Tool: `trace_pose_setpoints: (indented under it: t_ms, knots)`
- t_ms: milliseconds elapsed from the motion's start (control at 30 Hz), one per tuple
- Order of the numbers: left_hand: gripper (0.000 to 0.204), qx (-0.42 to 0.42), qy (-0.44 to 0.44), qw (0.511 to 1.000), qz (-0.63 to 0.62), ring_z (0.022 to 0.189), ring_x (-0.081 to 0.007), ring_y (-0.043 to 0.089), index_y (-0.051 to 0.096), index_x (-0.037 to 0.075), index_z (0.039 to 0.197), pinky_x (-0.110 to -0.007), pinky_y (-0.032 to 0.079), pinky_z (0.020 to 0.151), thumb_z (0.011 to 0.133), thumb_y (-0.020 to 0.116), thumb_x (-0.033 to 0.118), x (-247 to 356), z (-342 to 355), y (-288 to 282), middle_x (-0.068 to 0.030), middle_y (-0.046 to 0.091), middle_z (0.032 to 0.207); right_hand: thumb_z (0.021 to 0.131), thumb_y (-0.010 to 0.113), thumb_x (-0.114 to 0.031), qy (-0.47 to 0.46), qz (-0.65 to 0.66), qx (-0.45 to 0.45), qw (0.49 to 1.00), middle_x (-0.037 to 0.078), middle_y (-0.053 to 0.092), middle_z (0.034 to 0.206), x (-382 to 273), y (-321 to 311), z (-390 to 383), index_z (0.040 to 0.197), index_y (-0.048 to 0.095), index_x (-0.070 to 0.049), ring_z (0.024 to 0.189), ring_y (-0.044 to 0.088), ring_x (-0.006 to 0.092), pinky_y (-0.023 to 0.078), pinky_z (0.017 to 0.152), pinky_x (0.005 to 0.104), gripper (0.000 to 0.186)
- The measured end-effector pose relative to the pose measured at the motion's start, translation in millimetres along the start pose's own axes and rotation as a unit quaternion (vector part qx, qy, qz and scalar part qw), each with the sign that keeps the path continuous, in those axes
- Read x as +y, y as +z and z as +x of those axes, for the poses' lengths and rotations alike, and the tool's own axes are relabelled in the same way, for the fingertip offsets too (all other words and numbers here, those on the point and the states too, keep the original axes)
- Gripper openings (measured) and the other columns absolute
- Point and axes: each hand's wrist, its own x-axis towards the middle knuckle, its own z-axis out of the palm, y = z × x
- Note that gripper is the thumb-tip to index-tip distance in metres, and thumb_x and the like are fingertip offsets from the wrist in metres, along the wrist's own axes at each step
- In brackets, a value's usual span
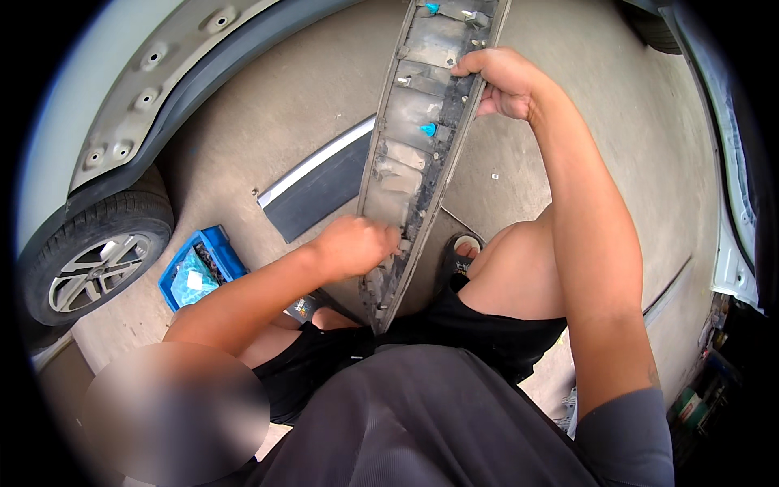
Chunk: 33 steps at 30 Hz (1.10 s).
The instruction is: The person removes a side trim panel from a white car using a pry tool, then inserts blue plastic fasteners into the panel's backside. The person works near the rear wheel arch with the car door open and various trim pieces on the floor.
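Observation:
A long, dusty car trim panel [403, 115] stands tilted between my knees, its hollow inner side facing me and its narrow end at my lap. Blue clips [428, 130] and pale clips [405, 80] sit along its inside. My right hand [510, 84] is closed around the panel's right edge near the top, thumb on the inner side. Lower down, my left hand [357, 246] is closed with its fingertips against the inner side near the right rim. What those fingers pinch, if anything, is hidden and slightly blurred.
A dark trim piece with a pale stripe [312, 185] lies on the concrete floor behind the panel. Left of it is a blue bin [217, 253] holding a plastic bag and small parts. A car wheel [101, 264] and a wheel arch edge [146, 99] stand at the left.

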Motion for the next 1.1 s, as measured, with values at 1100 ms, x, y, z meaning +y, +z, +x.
trace_pose_setpoints:
  t_ms: [1100]
  knots:
    - [0.018, 0.024, -0.261, 0.573, -0.776, 0.069, -0.0137, 0.057, 0.059, 0.000, 0.108, -0.026, 0.046, 0.058, 0.090, 0.058, 0.000, -64.9, -10.2, -44.5, -0.0240, 0.067, 0.115, 0.087, 0.065, -0.009, -0.036, 0.035, -0.006, 0.999, 0.018, 0.069, 0.096, 7.5, -10.1, -3.2, 0.106, 0.060, 0.009, 0.082, 0.072, 0.0275, 0.063, 0.074, 0.0444, 0.026]
